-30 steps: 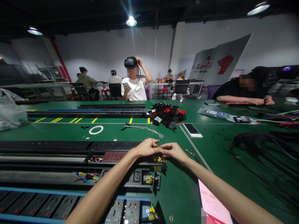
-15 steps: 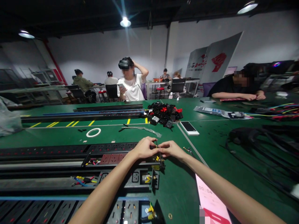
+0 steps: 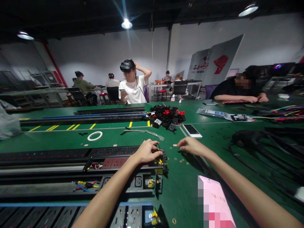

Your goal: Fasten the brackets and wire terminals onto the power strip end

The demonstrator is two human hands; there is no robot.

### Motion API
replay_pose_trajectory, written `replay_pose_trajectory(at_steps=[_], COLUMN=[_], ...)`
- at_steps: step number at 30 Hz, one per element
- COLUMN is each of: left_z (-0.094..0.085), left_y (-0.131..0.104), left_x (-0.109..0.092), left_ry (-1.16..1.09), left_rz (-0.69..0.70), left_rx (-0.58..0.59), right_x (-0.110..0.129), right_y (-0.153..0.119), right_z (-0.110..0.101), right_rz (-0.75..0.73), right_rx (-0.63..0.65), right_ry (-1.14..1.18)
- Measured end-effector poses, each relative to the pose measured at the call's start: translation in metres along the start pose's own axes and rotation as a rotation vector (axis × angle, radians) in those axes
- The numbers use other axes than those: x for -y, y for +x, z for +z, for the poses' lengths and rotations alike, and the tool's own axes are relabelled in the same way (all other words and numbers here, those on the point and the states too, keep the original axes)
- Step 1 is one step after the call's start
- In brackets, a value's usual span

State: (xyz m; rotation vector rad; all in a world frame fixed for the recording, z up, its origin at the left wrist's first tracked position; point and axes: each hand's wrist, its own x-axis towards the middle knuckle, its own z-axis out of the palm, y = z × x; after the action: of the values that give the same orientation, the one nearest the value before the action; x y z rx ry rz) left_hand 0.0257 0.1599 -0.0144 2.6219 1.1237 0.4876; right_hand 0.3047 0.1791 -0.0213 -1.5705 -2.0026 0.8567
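Observation:
My left hand point(image 3: 147, 151) rests on the right end of a long black socket strip point(image 3: 106, 151), its thumb and fingers bent around the end part, where yellow wire ends point(image 3: 161, 162) show. My right hand point(image 3: 190, 146) is to the right of that end, over the green table, with its fingertips pinched near a small pale piece point(image 3: 175, 145); whether anything is between them is too small to tell. Several small washers point(image 3: 180, 161) lie below the right hand. Another strip with grey sockets point(image 3: 138, 181) lies nearer, its end plate point(image 3: 158, 183) upright.
A pink-screened phone point(image 3: 216, 199) lies at the lower right, a white phone point(image 3: 192, 130) further back. Black parts point(image 3: 167, 117) form a pile beyond the hands. Black cables point(image 3: 261, 152) coil at right. People sit across the table.
My right hand has left the strip's end and moved right over the table, uncovering the washers and pale piece. My left hand has stayed at the strip's end.

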Motion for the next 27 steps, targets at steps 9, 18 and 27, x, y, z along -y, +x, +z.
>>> replay_pose_trajectory(at_steps=[9,18,27], left_z=[0.0,0.0,0.001], left_y=[-0.001,-0.001,-0.002], left_x=[-0.001,-0.002,-0.001], left_ry=[0.022,0.015,0.019], left_rz=[-0.015,-0.013,-0.003], left_rx=[0.01,0.011,0.01], right_x=[0.012,0.025,0.041], right_y=[-0.023,-0.015,-0.01], right_z=[0.038,0.048,0.078], right_rz=[-0.091,-0.107,-0.04], right_rx=[0.026,-0.073,-0.262], right_ry=[-0.282,-0.047,0.121])
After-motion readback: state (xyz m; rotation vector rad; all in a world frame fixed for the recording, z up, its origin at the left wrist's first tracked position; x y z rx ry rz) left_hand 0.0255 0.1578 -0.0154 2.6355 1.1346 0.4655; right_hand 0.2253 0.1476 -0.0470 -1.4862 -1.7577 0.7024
